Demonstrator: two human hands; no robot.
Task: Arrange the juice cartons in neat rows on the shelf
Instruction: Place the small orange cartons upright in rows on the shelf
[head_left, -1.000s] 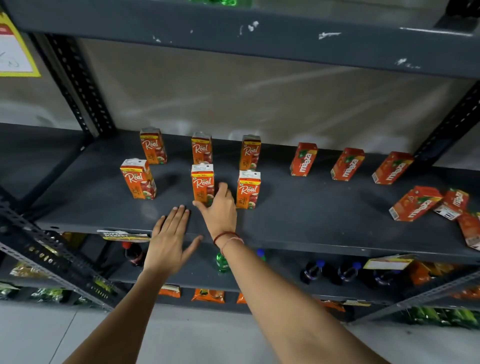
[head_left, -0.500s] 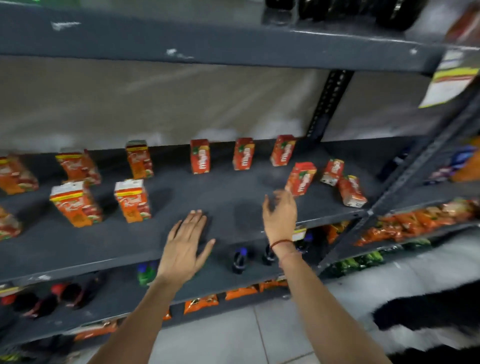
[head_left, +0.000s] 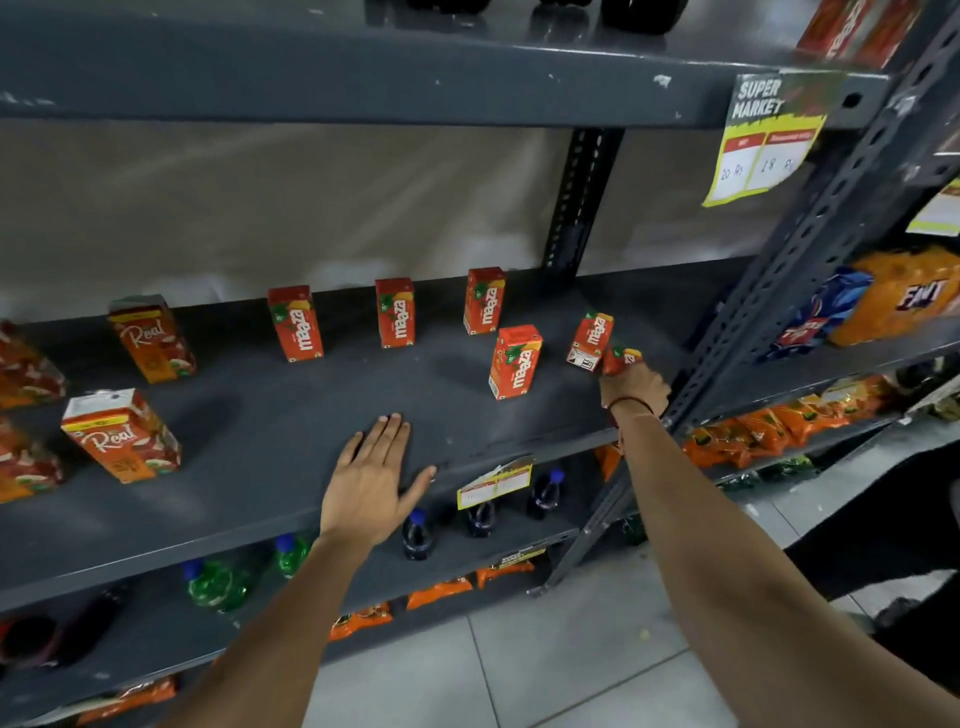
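Observation:
Red Maaza cartons stand on the dark grey shelf (head_left: 291, 431): three in a back row (head_left: 396, 312), one further forward (head_left: 514, 361), and a tilted one (head_left: 591, 340) to its right. My right hand (head_left: 635, 387) is closed around another Maaza carton (head_left: 621, 359) at the shelf's right end, near the upright post. My left hand (head_left: 371, 480) lies flat and open on the shelf's front edge, holding nothing. Orange Real cartons (head_left: 122, 434) stand at the left in two rows, partly cut off by the frame.
A perforated steel upright (head_left: 810, 249) stands just right of my right hand. A yellow price tag (head_left: 763, 135) hangs from the upper shelf. Dark and green bottles (head_left: 418, 535) stand on the shelf below, with orange snack packets (head_left: 758, 436) to the right.
The view has swung right along the shelf. My right hand has travelled to the shelf's right end and closed on a Maaza carton. My left hand stays flat near the front edge.

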